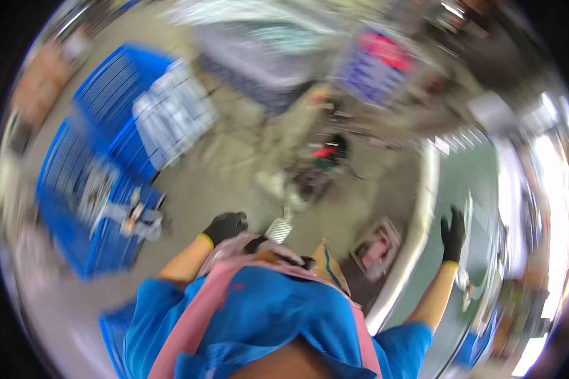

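Note:
My left hand [226, 227], in a black glove with a yellow cuff, hangs in front of my waist beside the pink apron [202, 297]. Its fingers are blurred and loosely bent, with small gaps, and no object shows in them. Out to the right, my right hand [453, 235] wears a matching glove. Its fingers are spread over the green tabletop [423, 278], near a long pale item [468, 230] that is too smeared to name. Whether the right hand touches the surface, I cannot tell.
Blue plastic crates [85, 252] stand on the left, with whitish blurred pieces [174, 114] on one. Ahead are a large grey bin [253, 63] and a white, red and blue box [376, 66]. A tray with a pink item [376, 249] lies low beside the table's pale edge [417, 240].

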A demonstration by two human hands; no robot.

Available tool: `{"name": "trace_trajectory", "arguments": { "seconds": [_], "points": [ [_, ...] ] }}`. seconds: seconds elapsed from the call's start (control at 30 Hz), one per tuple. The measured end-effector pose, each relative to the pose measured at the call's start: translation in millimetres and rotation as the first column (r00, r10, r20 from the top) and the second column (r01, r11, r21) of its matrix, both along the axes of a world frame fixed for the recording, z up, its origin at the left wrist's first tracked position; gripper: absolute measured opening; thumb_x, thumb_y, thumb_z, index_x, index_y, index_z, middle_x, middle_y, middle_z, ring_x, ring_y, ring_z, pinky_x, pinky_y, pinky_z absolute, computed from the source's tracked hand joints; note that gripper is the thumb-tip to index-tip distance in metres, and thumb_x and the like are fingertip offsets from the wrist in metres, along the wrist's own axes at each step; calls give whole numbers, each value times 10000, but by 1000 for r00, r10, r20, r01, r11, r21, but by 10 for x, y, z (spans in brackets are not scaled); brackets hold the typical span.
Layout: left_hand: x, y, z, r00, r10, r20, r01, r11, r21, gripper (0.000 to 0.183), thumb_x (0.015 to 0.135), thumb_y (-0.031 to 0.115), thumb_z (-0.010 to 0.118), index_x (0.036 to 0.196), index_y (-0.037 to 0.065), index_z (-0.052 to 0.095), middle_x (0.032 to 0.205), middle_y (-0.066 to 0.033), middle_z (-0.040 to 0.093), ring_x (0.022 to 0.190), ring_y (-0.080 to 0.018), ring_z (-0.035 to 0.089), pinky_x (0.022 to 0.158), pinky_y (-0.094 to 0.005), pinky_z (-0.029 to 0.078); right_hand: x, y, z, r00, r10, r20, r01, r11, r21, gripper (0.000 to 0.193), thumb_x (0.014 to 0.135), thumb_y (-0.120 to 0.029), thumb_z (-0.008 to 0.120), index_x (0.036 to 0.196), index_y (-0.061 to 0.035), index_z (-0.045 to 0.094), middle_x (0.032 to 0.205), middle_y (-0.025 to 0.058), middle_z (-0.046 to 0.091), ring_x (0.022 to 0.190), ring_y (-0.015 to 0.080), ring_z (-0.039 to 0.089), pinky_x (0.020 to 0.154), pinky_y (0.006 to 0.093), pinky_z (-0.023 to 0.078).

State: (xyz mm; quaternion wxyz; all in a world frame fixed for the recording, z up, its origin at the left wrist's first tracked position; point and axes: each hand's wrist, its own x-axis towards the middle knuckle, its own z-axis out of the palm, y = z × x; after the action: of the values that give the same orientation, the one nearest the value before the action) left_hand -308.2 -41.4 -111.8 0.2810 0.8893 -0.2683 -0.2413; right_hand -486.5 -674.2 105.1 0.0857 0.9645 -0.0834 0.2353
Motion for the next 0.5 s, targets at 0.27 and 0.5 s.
{"name": "trace_trajectory", "arguments": {
  "seconds": [0.27,0.5],
  "points": [
    [-1334,2730,-1671,807,586,-69,-531,772,349,272,826,292,604,969,65,651,851,-137,676,730,-311,643,672,-424,512,1195,2274,-1981,704,526,-477,-112,746,657,372,823,-175,693,1155,-32,604,1101,146,637,841,248,620,725,354,510],
    [-650,4289,-1515,195,969,-151,-969,167,-180,166,865,151,560,885,21,659,806,-76,659,627,-161,599,557,-319,476,2218,5058,-2178,455,755,-472,-107,572,813,344,837,-204,676,1133,-37,627,1003,179,662,813,291,656,712,372,516]
  ]
}}
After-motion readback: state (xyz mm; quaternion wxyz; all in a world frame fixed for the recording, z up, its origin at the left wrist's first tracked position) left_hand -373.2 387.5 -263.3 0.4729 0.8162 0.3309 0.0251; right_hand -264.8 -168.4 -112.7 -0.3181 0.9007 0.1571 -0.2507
